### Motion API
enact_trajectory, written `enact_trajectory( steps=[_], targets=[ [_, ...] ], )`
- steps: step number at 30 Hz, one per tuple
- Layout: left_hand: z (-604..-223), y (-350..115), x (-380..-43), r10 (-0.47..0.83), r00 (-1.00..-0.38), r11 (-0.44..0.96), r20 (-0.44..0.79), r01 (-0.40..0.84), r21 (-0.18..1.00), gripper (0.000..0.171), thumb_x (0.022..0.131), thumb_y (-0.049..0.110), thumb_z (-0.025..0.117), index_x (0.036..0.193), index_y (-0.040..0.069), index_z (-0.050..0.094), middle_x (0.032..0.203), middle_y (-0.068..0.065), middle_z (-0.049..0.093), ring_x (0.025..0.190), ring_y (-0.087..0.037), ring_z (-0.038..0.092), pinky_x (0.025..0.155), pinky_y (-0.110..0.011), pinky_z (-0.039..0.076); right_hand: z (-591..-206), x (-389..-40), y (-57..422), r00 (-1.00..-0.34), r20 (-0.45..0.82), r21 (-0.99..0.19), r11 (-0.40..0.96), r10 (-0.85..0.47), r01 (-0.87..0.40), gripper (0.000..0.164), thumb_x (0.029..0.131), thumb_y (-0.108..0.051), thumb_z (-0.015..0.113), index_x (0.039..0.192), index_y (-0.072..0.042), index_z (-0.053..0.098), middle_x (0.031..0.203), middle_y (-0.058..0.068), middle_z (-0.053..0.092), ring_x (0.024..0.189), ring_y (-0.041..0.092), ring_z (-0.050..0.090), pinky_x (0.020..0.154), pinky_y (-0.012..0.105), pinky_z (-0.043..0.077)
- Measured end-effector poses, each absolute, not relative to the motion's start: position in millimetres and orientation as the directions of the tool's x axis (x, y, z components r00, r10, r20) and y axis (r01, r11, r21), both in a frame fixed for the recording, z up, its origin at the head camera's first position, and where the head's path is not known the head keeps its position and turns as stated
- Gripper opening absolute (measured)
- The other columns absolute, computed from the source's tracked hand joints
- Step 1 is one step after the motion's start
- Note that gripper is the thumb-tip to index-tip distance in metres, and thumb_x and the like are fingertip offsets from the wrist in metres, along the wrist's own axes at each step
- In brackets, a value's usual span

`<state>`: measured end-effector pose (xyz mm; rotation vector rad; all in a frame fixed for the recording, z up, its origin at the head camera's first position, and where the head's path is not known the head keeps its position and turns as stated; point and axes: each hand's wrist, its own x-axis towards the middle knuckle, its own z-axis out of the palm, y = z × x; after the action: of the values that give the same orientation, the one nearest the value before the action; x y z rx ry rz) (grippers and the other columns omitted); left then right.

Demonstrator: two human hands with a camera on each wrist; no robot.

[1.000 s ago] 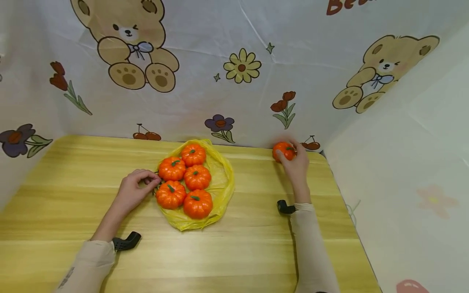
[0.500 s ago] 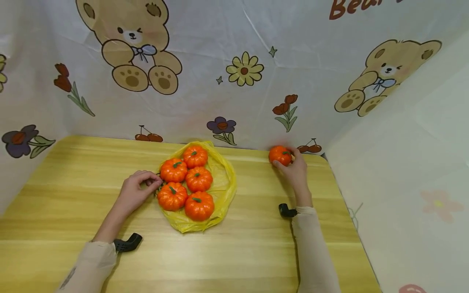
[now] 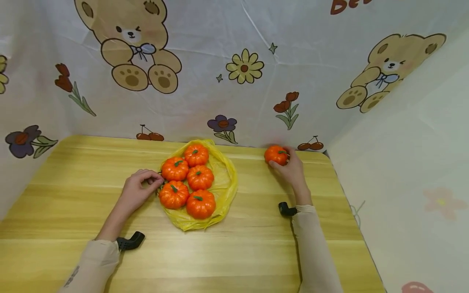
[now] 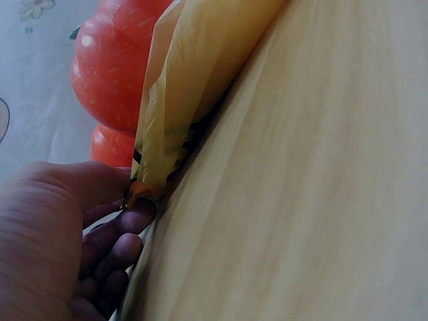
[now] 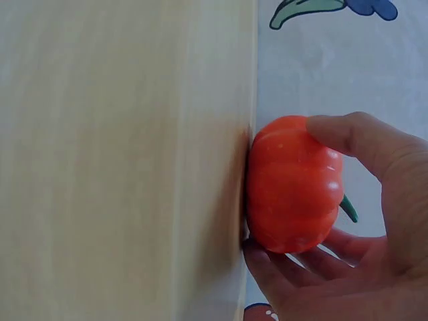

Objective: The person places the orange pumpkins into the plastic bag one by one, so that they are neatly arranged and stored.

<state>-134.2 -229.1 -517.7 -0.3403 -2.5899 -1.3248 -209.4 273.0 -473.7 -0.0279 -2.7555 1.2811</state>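
Observation:
Several small orange toy pumpkins (image 3: pixel 200 177) with green stems sit together on a yellow plastic bag (image 3: pixel 226 183). At the bag's left edge, my left hand (image 3: pixel 138 191) pinches the bag's rim (image 4: pixel 157 160) between thumb and finger. Far to the right, my right hand (image 3: pixel 294 173) holds a single toy pumpkin (image 3: pixel 275 155) near the table's back edge. In the right wrist view, that pumpkin (image 5: pixel 294 187) rests against the tabletop, thumb on one side and fingers curled on the other.
The wooden table (image 3: pixel 249 252) ends at the back against a white cloth (image 3: pixel 198 101) printed with bears and flowers. A pale wall or sheet (image 3: pixel 414 162) rises along the right side. Black wrist mounts (image 3: pixel 130 241) stick out near both sleeves.
My right hand has shifted slightly left with its pumpkin along the back of the table. The left hand keeps its pinch on the bag. The head view has moved a little.

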Motion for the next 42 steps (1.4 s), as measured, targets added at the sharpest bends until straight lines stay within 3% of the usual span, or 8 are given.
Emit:
enact_trajectory(
  steps=[1,13,30,42],
  targets=[
    [-517,-229,-135,0.106,-0.951,0.565,0.289,0.297,0.769,0.005,0.097,0.012,0.077,0.097,0.007,0.078,0.092,-0.005,0.073,0.083,-0.008,0.054,0.073,-0.016,0.043,-476,-212,273,-0.994,0.086,-0.752,0.658,0.062,-0.024,0.076,0.09,-0.022,0.082,0.152,0.001,0.043,0.151,0.029,0.051,0.134,0.046,0.056,0.114,0.057,0.045],
    [-520,-231,-133,0.1,-0.958,0.57,0.269,0.277,0.773,0.006,0.098,0.014,0.077,0.096,0.009,0.079,0.092,-0.003,0.073,0.084,-0.009,0.053,0.073,-0.016,0.043,-486,-214,265,-0.997,0.074,-0.757,0.652,0.027,-0.039,0.08,0.088,-0.027,0.085,0.153,-0.005,0.044,0.15,0.024,0.054,0.134,0.046,0.057,0.113,0.057,0.047],
    [-522,-232,-135,0.099,-0.956,0.582,0.275,0.28,0.763,0.009,0.098,0.017,0.077,0.098,0.008,0.079,0.091,-0.003,0.072,0.083,-0.01,0.053,0.073,-0.017,0.042,-465,-194,230,-0.97,0.221,-0.779,0.58,-0.102,-0.238,0.075,0.085,-0.024,0.089,0.148,-0.009,0.052,0.145,0.015,0.059,0.133,0.034,0.057,0.11,0.053,0.051],
    [-522,-231,-135,0.099,-0.955,0.575,0.28,0.284,0.767,0.008,0.098,0.016,0.077,0.097,0.008,0.079,0.091,-0.003,0.072,0.083,-0.01,0.053,0.073,-0.018,0.042,-456,-178,197,-0.935,0.237,-0.756,0.555,-0.263,-0.348,0.078,0.086,-0.026,0.089,0.152,-0.011,0.049,0.148,0.009,0.06,0.137,0.027,0.057,0.107,0.05,0.053]
  ],
)
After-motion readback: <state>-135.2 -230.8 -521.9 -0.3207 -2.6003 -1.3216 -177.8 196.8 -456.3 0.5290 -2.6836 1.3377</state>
